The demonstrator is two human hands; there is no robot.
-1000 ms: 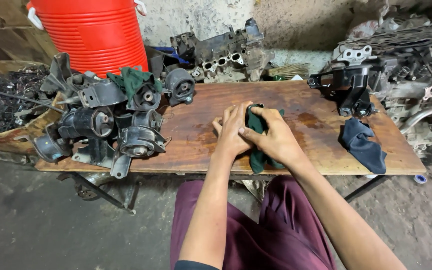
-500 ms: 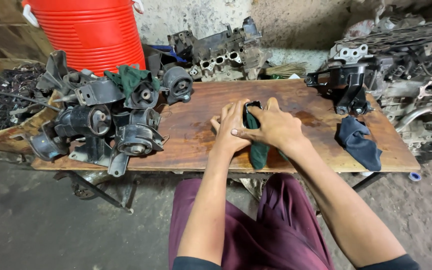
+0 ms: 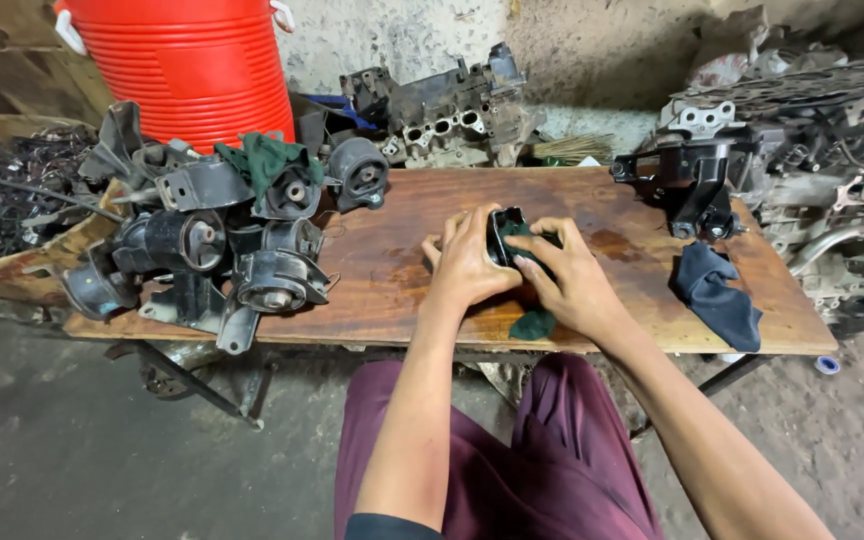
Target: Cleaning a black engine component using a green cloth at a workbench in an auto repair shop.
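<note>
Head view. The person sits at a wooden table (image 3: 392,260) with both hands at its middle. The left hand (image 3: 467,265) wraps around the near-left side of a small black engine mount (image 3: 504,228); its fingers are curled closed on the part. The right hand (image 3: 572,285) presses a dark green rag (image 3: 534,322) against the same part, fingers closed over cloth and mount together. The mount rests on or just above the board, near the front edge; contact with the wood is hidden by the hands.

Hazards, judged from this position:

- Drop. The part lies close to the front edge, over the person's lap. An oily film on the rubber and metal would weaken the left hand's hold, and the mount could slide off towards the legs.
- Snag. The loose tail of the rag hangs at the edge. It could catch in the bracket and pull the part sideways.
- Collision. A pile of mounts (image 3: 242,250) lies well apart to the left. A larger black bracket (image 3: 697,185) and a dark blue cloth (image 3: 717,300) lie to the right. A wide elbow sweep could knock the cloth off the table.
</note>
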